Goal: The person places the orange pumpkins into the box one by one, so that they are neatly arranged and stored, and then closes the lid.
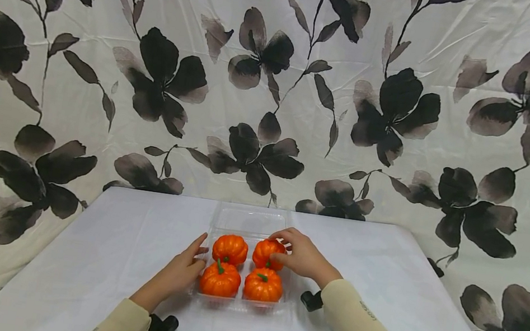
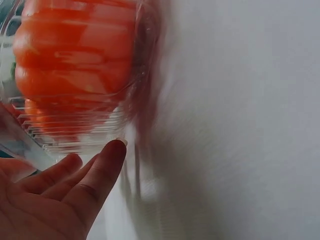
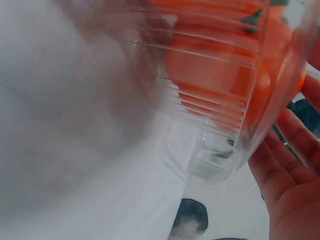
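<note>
Several small orange pumpkins with green stems sit in a clear plastic container (image 1: 239, 304) in the head view, set in two rows. My right hand (image 1: 307, 257) holds the back right pumpkin (image 1: 262, 252), fingers behind it and thumb at its front. Beside the container's left wall lies my left hand (image 1: 183, 270), its fingers extended. In the left wrist view its fingertips (image 2: 116, 150) are right at the ribbed wall, below a pumpkin (image 2: 75, 50) seen through the plastic. The front left pumpkin (image 1: 220, 280) and front right pumpkin (image 1: 263, 286) stand nearest me.
The container's clear lid (image 1: 251, 221) lies folded open toward the back of the white table (image 1: 143, 233). A cloth (image 1: 329, 140) with dark flowers hangs behind the table. Black wrist devices sit under both sleeves, one being the left device (image 1: 164, 326).
</note>
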Action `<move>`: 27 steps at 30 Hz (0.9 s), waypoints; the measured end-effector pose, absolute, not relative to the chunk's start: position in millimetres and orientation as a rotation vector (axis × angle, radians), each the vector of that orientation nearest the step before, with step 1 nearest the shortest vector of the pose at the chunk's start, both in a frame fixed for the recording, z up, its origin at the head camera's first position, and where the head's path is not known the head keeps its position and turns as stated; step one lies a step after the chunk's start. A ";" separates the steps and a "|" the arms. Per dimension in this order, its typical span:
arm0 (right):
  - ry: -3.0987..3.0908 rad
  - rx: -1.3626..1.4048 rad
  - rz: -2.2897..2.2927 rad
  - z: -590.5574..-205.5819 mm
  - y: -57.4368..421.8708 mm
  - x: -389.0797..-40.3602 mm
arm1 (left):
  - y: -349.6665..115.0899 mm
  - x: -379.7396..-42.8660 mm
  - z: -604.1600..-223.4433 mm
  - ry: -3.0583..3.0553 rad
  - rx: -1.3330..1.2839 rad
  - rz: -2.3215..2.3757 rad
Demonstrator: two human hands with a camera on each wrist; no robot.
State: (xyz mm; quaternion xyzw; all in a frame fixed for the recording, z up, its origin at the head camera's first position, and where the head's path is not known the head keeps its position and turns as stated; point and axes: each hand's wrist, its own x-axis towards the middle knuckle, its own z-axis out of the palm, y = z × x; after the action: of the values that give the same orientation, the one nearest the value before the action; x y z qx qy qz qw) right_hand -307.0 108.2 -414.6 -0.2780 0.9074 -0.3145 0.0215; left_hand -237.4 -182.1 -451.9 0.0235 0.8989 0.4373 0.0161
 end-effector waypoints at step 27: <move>2.929 -0.613 -1.139 -413.8 126.0 -327.3 | -198.2 -274.4 -438.0 2.898 0.053 1.230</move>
State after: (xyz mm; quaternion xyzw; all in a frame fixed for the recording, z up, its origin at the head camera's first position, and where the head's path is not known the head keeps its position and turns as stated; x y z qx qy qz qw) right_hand -327.3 126.0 -413.8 -0.1914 0.9143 -0.3557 -0.0300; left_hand -274.4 -198.2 -438.0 0.0167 0.9204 0.3907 -0.0034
